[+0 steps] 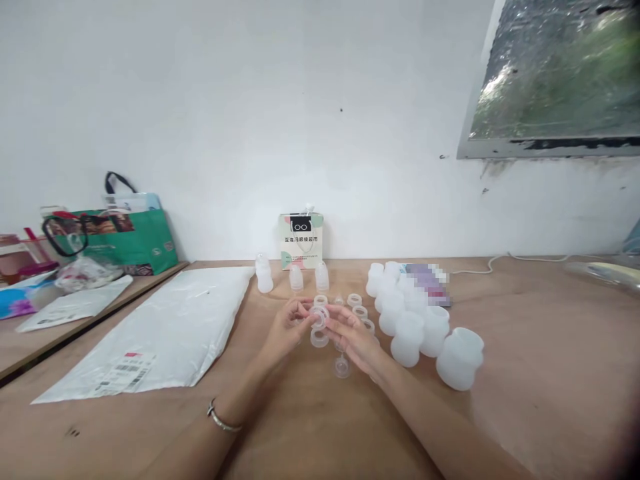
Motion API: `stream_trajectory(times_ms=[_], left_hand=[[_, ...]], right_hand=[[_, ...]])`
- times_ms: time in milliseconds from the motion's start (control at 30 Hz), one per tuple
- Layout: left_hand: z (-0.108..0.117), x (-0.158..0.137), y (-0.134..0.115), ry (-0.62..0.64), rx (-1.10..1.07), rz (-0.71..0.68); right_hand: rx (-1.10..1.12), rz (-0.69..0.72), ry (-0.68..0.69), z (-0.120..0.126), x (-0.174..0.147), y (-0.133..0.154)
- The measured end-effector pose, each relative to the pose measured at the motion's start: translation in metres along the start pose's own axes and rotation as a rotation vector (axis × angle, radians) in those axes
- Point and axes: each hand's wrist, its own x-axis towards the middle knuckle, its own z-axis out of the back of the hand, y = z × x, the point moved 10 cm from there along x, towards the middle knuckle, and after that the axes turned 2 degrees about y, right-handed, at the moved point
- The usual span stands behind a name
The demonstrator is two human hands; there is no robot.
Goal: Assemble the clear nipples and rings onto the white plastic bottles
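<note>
Between my two hands is a translucent bottle collar ring [320, 313], pinched by the fingertips of both. My left hand [291, 327] grips it from the left, and my right hand [354, 333] from the right. Whether a nipple sits inside the ring is too small to tell. Just below it, another collar ring [319, 337] lies on the table. A clear nipple [342, 367] rests nearer to me, under the right hand's fingers. More collar rings [359, 312] form a line beside my right hand, partly hidden by it.
Several frosted bottle bodies [407, 340] stand at right. Toward the wall are an assembled bottle [263, 273], two clear caps [297, 279] and a small paper bag [301, 243]. A white mailing parcel [175, 327] covers the left of the table [300, 427]; a green bag [145, 240] stands beyond.
</note>
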Motion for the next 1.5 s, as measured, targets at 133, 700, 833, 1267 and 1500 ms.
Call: stream_trajectory(times_ms=[133, 700, 833, 1267, 1500], left_hand=[[0.0, -0.002, 0.01, -0.04, -0.018, 0.047], [-0.017, -0.013, -0.039, 0.073, 0.265, -0.202], [-0.021, -0.019, -0.051, 0.083, 0.443, -0.295], [-0.018, -0.025, -0.065, -0.004, 0.53, -0.394], [-0.014, -0.025, -0.062, -0.108, 0.552, -0.313]], right_hand=[[0.043, -0.008, 0.025, -0.003, 0.0, 0.001], [0.031, -0.07, -0.019, 0.002, 0.003, -0.007], [0.029, -0.083, -0.037, 0.002, 0.001, -0.007], [-0.012, -0.102, -0.04, -0.004, -0.003, -0.01], [-0.019, -0.041, -0.087, -0.003, -0.006, -0.005]])
